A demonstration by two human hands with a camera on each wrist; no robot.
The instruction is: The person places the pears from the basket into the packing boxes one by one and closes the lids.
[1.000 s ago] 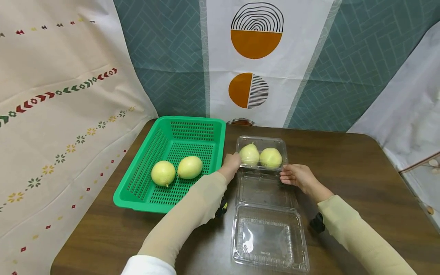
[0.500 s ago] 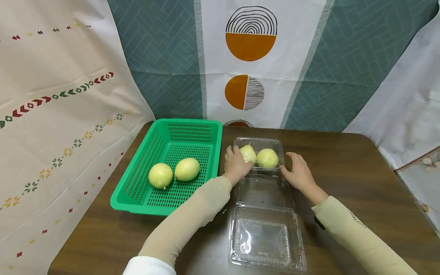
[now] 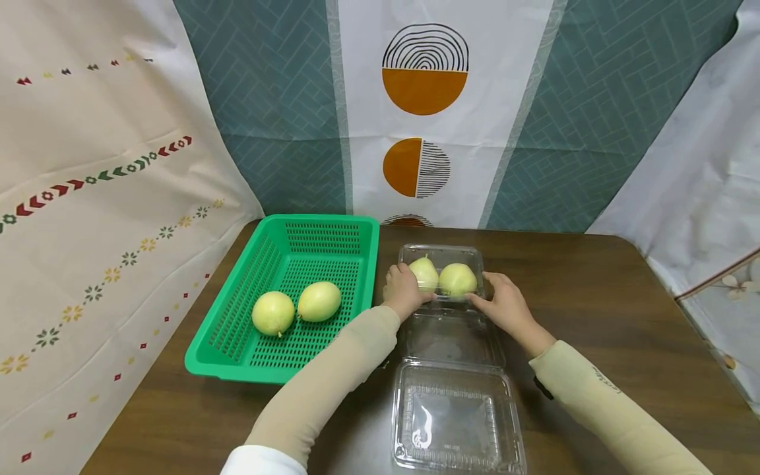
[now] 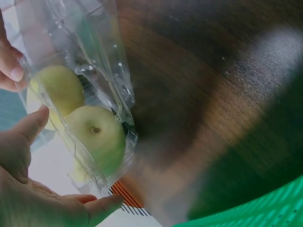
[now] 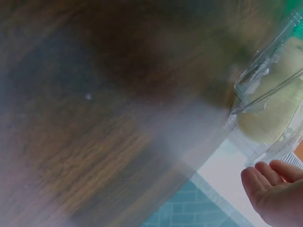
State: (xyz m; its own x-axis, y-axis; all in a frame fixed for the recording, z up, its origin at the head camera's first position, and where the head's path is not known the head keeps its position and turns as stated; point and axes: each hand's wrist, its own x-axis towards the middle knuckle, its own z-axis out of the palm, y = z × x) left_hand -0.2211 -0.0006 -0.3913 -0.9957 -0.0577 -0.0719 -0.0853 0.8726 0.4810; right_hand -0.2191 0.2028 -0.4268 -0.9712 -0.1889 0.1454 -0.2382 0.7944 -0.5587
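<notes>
In the head view a clear plastic container stands at the back of the table, with two pale yellow, pear-like fruits side by side in it. My left hand grips its left end, the thumb on the near rim and the fingers round the side. My right hand holds the right end, its thumb at the near corner. The left wrist view shows the fruits through the plastic, with my thumb and a finger at the rim. Curled fingers meet the container's corner in the right wrist view.
On the left stands a green perforated basket with two more pale yellow fruits. Toward the front lies a clear plastic tray, with another clear panel behind it. Patterned cloths hang along the back and sides.
Both hands have shifted from the container's near corners to farther along its ends, with the thumbs coming onto the near side. The head view has tilted up slightly; the fruits stay in place.
</notes>
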